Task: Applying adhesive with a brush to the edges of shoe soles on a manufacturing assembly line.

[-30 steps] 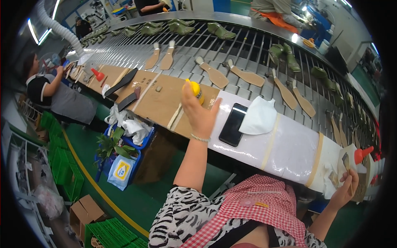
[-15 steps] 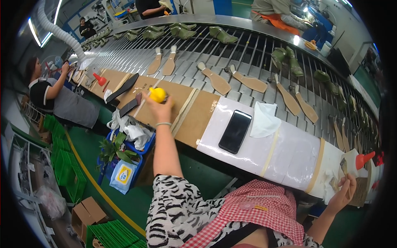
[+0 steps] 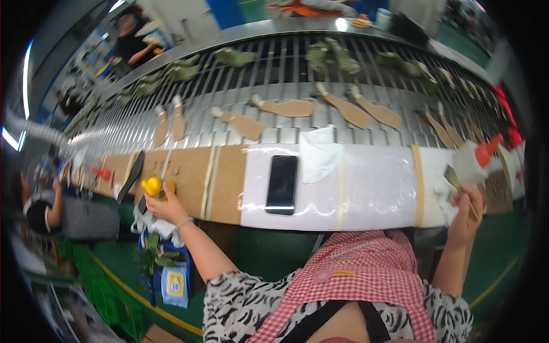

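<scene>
My left hand [image 3: 166,204] is closed around a yellow spouted object [image 3: 152,186], perhaps a bottle top; its lower part is hidden by my fingers. It is over the brown cardboard at the left of the bench, beside a black shoe sole [image 3: 131,178]. My right hand [image 3: 466,212] grips a brush [image 3: 453,177] by its thin wooden handle, bristles up, at the bench's right end. Close to the brush stands a whitish bottle [image 3: 472,162] with a red conical top. Crumpled white tissue [image 3: 444,194] lies left of the brush.
A phone [image 3: 282,185] and a white cloth [image 3: 320,155] lie mid-bench. Beyond, tan soles [image 3: 346,111] lie on the metal slat conveyor [image 3: 229,91], with green shoes [image 3: 334,57] on the rack above. Below left is a blue basket [image 3: 154,280]; a co-worker [image 3: 74,214] stands further left.
The view has swung left-to-right, now facing the bench squarely. My left hand still holds the yellow object, now nearer the bench's front edge; my right hand keeps the brush.
</scene>
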